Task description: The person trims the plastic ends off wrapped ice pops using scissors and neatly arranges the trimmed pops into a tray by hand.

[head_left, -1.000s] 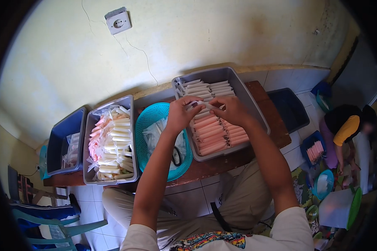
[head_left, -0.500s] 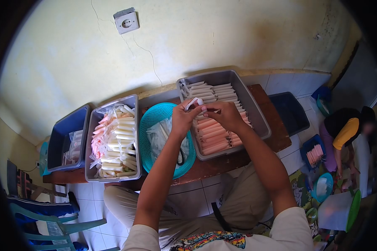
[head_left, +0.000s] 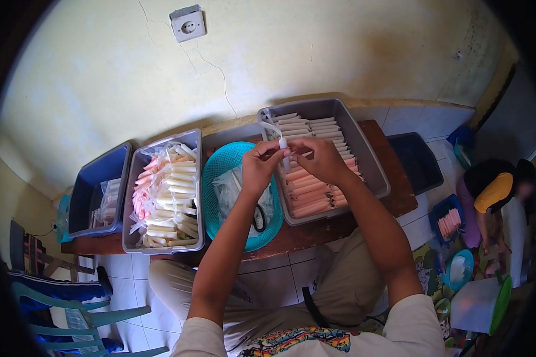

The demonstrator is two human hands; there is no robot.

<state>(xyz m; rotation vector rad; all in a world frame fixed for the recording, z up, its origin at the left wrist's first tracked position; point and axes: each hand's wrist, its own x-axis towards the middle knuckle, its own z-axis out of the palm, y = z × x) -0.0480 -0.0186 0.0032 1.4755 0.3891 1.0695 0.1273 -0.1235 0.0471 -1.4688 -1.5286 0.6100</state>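
Observation:
My left hand (head_left: 261, 166) and my right hand (head_left: 320, 159) meet over the near-left part of a grey tray (head_left: 372, 156). Between their fingertips is a white filled plastic tube (head_left: 284, 153), upright in view, with a loose clear end trailing up and left. Both hands are closed on it. Rows of white tubes (head_left: 324, 128) and pink tubes (head_left: 309, 193) lie in the tray beneath. Just left of my left wrist stands a turquoise basket (head_left: 211, 178) holding clear plastic bags (head_left: 226, 193) and a black-handled tool (head_left: 259, 219).
Further left are a grey tray (head_left: 128, 223) of pink and cream tubes and a dark blue tray (head_left: 77, 205), all on a wooden bench (head_left: 399, 178). A dark bin (head_left: 414, 160) stands at the right. Another person (head_left: 488, 190) sits far right near a blue container (head_left: 441, 208) of pink tubes.
The white tube has turned upright between my fingers, and its loose end now sticks up. The view has shifted slightly, so the wall socket appears further right.

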